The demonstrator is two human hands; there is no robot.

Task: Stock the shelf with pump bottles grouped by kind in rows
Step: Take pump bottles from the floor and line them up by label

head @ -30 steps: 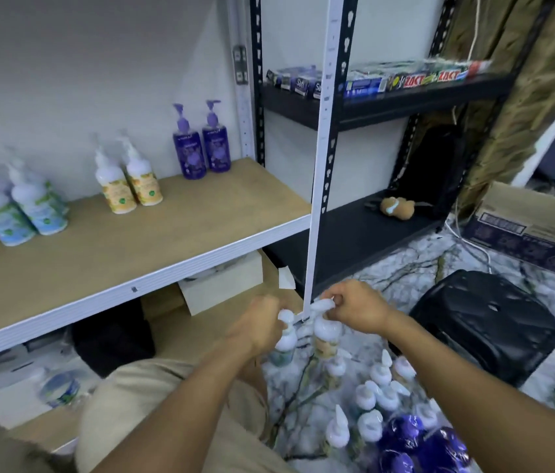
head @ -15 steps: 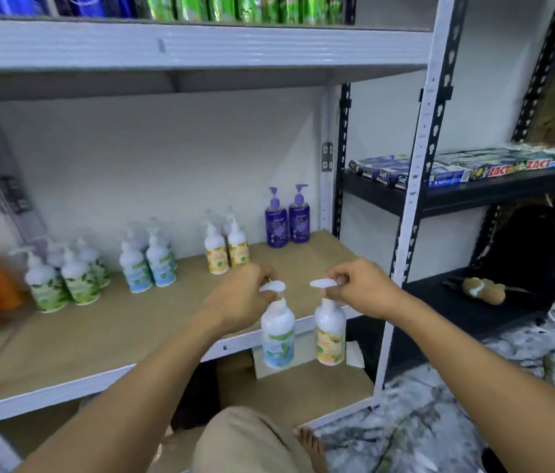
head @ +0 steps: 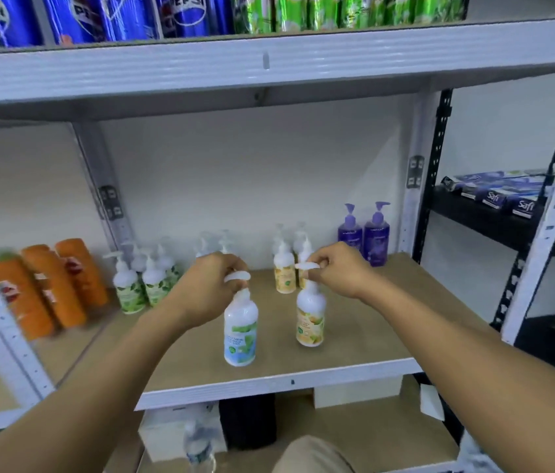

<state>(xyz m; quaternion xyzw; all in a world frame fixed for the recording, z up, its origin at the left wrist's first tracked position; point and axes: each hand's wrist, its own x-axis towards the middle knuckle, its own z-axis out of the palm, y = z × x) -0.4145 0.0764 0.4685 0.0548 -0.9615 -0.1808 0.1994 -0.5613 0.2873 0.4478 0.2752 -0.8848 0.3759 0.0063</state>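
Pinching pump heads, our left hand (head: 213, 285) carries the blue-label bottle (head: 240, 331) and our right hand (head: 336, 273) the yellow-label bottle (head: 310, 317) over the shelf (head: 371, 329); we should steer each toward its twelve-o'clock row and set it down upright.

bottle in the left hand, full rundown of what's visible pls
The blue-label bottle is white, plastic by the look, with a rounded shoulder and a white pump head on top. Its label fades from blue at the bottom to green leaves above; the print is too blurred to read. It hangs roughly upright, over the front part of the wooden shelf; whether its base touches the board is unclear. The left hand grips it by the pump, fingers wrapped around the neck.
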